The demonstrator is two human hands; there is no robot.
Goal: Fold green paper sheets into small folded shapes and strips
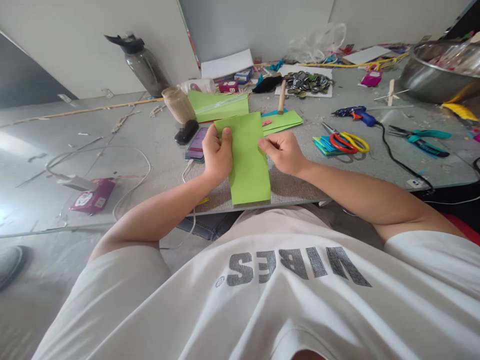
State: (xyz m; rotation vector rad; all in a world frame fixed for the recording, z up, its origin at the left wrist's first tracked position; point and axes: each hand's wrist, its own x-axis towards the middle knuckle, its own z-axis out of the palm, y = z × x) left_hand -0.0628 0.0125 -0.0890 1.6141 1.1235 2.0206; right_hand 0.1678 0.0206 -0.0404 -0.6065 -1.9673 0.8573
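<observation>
A long rectangle of bright green paper (247,160) is held up between my two hands, above the near edge of the table. My left hand (219,152) grips its left side, thumb flat on the front face and fingers curled behind. On the opposite edge, my right hand (283,152) pinches the paper between thumb and bent fingers. Behind it lie folded green paper strips (287,121) and a larger green sheet (221,106). A phone (197,144) with a lit screen rests just beyond my left hand.
Right of my hands, scissors (347,142) lie on small blue and green pieces. Farther right are a glue gun (356,115), pliers (423,140) and a metal bowl (438,75). Bottle caps (305,82) are heaped at the back. A dark bottle (144,67) and purple packet (93,196) stand left.
</observation>
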